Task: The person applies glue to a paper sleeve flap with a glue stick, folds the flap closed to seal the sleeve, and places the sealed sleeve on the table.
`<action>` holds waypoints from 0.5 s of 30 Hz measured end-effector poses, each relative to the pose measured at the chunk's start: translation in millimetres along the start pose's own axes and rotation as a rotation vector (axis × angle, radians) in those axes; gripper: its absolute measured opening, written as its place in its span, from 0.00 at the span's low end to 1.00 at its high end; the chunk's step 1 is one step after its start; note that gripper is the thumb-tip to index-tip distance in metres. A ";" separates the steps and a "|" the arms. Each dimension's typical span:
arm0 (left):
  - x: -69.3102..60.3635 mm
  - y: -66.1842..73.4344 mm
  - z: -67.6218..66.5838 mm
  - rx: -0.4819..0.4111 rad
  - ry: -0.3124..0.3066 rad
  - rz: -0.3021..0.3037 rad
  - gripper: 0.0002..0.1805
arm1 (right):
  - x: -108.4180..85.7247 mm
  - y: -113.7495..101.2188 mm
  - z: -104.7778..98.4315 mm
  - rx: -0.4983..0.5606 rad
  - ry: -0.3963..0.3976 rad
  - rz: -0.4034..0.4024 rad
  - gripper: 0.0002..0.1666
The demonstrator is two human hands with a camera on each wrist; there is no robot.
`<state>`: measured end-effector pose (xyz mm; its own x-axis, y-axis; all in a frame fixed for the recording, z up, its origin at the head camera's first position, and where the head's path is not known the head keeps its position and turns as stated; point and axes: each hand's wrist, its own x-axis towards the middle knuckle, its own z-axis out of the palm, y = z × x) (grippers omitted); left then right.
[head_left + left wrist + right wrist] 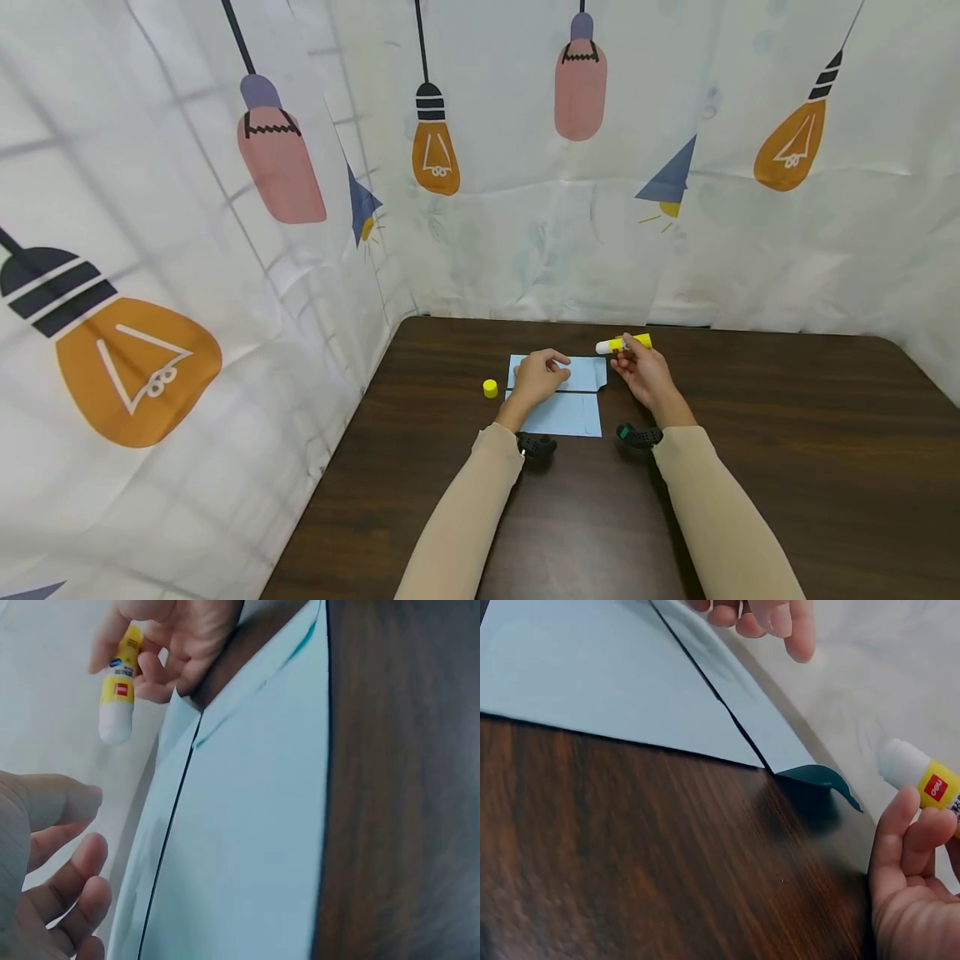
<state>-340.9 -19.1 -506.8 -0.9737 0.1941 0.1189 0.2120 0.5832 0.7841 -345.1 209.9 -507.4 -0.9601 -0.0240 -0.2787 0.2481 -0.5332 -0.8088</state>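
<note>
Right hand [647, 379]: grip clamped on the glue stick [617, 344], pinched at its yellow end, held just beyond the right edge of the blue paper. White end points left, over toward the work; probably gripped low to leave that end free. Left hand [536, 379]: over the paper, thumb and fingers apart, holding nothing; perhaps poised to steady the sheet. Yellow cap [490, 388] stands apart on the table, left of the paper, likely parked there out of the way.

Far piece [587, 373] and near piece [566, 415] lie edge to edge, presumably to keep them lined up; a dark line runs between.

Materials: paper thin, matt, pale blue, far piece curling up at its right corner. Stick a smooth plastic cylinder, red label patch. Cap short, round, ribbing not discernible. Table dark brown, wood-grained, faintly glossy.
</note>
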 end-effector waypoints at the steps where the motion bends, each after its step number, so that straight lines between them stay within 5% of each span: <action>1: 1.0 0.0 -0.9 0.010 -0.005 -0.002 0.08 | 0.8 0.2 0.0 -0.006 -0.008 0.000 0.13; 7: 4.6 2.1 -5.5 0.069 -0.034 0.010 0.09 | 3.9 2.1 0.0 -0.101 -0.038 -0.023 0.26; 15: 7.2 -0.9 -6.0 0.162 -0.057 -0.034 0.10 | 6.8 3.4 1.0 -0.193 -0.029 -0.023 0.19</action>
<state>-348.6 -22.9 -503.0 -0.9752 0.2142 0.0555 0.1942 0.7089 0.6780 -350.9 207.0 -511.5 -0.9685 -0.0393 -0.2459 0.2432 -0.3615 -0.9001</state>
